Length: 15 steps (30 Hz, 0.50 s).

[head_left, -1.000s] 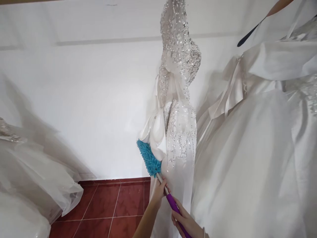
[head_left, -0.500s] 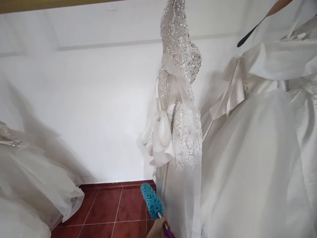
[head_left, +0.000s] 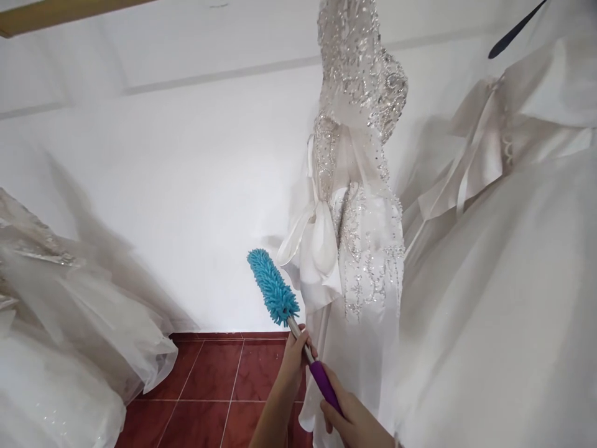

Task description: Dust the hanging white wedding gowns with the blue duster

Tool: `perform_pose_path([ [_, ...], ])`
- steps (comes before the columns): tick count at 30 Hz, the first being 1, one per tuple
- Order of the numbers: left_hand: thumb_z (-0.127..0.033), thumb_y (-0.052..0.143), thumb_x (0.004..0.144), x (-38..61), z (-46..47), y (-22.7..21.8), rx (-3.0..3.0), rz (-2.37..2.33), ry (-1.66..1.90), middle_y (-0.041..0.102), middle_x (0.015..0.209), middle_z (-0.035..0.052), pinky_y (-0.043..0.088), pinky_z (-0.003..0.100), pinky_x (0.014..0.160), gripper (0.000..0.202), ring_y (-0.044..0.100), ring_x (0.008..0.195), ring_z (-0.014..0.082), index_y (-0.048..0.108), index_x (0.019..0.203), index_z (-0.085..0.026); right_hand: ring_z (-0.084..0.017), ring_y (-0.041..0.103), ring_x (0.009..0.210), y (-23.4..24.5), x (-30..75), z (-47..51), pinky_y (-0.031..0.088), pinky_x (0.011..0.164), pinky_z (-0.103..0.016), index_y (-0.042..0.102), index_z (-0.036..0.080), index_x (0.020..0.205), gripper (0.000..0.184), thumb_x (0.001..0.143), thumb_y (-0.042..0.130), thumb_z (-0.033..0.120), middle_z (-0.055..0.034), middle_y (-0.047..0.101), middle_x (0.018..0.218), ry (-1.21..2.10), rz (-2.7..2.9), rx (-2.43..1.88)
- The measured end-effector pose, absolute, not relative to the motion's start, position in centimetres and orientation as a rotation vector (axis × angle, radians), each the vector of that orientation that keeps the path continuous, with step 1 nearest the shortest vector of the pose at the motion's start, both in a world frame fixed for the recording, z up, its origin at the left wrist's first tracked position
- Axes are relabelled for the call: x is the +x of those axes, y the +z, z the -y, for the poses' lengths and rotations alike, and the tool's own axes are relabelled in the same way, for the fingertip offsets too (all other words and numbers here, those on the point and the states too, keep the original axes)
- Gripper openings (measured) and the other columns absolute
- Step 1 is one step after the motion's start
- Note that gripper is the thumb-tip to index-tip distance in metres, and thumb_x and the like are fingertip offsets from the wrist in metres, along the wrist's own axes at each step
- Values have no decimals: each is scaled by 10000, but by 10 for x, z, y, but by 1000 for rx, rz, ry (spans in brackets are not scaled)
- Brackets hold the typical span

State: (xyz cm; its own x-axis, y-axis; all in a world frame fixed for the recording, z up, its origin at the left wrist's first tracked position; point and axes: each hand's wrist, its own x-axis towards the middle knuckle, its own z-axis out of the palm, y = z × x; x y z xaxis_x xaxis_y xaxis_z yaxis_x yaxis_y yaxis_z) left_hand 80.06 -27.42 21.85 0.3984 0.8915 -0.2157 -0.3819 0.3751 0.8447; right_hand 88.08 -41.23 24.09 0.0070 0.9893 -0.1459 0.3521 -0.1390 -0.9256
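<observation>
Both of my hands grip a duster (head_left: 274,294) with a fluffy teal head, a metal shaft and a purple handle. My left hand (head_left: 295,356) holds the metal shaft just below the head. Lower down, my right hand (head_left: 353,420) wraps the purple handle. The teal head points up and left, just left of a hanging white beaded dress (head_left: 357,186) with a satin bow at its waist. Head and bow are close, with a small gap between them.
A large white satin gown (head_left: 504,292) fills the right side, hung on a dark hanger (head_left: 513,31). Another tulle gown (head_left: 56,323) spreads at the left. A white wall stands behind, with red floor tiles (head_left: 209,386) below.
The duster head dropped from the dress's bow to near the floor, then rose again to just left of the bow. My right hand is back in view. The camera tilted slightly.
</observation>
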Motion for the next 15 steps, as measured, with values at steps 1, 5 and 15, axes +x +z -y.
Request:
perform_pose_path([
  [1,-554,774,471,803,277,226,813,-743,925,490,530,-128,300,208,414,716,488,394,75,412,978,-201,-213,541,725,250,883,416,433,793,-390,157,125,1447,661,851,311,367,-26,574,726,1135,1432,-1606],
  [5,-551,738,546,819,282,231,871,-674,882,497,552,-122,332,212,442,671,520,419,81,406,1019,-209,-217,524,758,265,891,427,399,812,-401,103,96,1446,662,865,253,376,-35,550,747,1129,1408,-1677],
  [15,-417,696,584,856,283,128,788,-944,677,480,492,-105,299,222,458,397,483,412,86,448,826,-223,-192,506,576,152,910,416,442,713,-391,179,-18,1395,798,776,316,467,-1,539,585,1200,1188,-1614],
])
